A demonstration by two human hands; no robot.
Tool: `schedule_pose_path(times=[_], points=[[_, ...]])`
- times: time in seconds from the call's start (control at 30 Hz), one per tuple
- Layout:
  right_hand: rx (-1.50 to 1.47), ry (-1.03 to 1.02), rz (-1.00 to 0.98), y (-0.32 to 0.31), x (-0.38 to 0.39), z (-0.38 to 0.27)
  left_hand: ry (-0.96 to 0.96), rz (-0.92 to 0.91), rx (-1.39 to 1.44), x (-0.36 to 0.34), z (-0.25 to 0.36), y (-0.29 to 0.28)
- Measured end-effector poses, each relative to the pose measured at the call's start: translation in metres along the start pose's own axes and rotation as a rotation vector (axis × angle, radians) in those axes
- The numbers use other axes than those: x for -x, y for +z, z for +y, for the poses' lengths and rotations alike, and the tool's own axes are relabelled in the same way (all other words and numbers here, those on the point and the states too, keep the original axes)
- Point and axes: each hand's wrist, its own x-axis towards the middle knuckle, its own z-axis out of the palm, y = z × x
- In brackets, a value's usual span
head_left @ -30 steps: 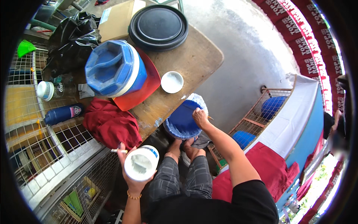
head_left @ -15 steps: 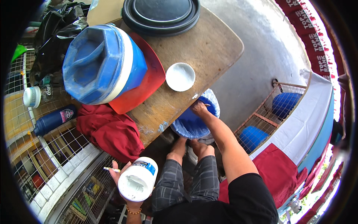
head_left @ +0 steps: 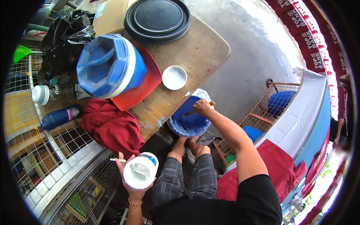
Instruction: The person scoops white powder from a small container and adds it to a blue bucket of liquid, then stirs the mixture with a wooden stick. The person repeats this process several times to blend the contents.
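My left hand [head_left: 129, 183] holds a white plastic tub [head_left: 129, 176], tilted so its mouth shows white paste inside. A cigarette [head_left: 118, 160] sticks out between its fingers. My right hand [head_left: 202, 107] is closed around a brown wooden-handled tool [head_left: 190, 113] above a blue bucket [head_left: 179, 114]. The tool's lower end points into the bucket, and its exact kind is unclear. White smears cover the bucket's rim; it stands at the table's edge beyond my feet. A white bowl [head_left: 174, 77] with a white coating inside sits on the table close by.
The wooden table [head_left: 206, 45] carries a blue cooler jug [head_left: 108, 63], a red tray [head_left: 150, 84], a black lid [head_left: 157, 18] and a maroon cloth [head_left: 110, 123]. Wire shelving [head_left: 63, 165] lies left, with a dark blue bottle [head_left: 62, 117]. A wire cage [head_left: 262, 112] stands right.
My right hand has risen out of the bucket toward its near right rim, bringing the tool into sight. My left hand keeps the tub at about the same place. The view has shifted slightly.
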Motion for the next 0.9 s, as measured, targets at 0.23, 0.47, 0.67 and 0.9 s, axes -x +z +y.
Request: schedule_pose_path(times=[0.23, 0.47, 0.67, 0.9], points=[[-0.016, 0.122, -0.057, -0.099, 0.129, 0.053, 0.060, -0.067, -0.060, -0.016, 0.011, 0.015], [-0.233, 0.137, 0.164, -0.252, 0.321, 0.085, 0.063, -0.115, 0.020, -0.035, 0.004, 0.041], [-0.307, 0.299, 0.112, -0.388, 0.446, 0.064, 0.176, -0.118, -0.065, -0.053, 0.001, 0.067], [-0.277, 0.330, 0.239, -0.506, 0.540, 0.016, 0.212, -0.207, -0.023, -0.067, 0.012, 0.098]])
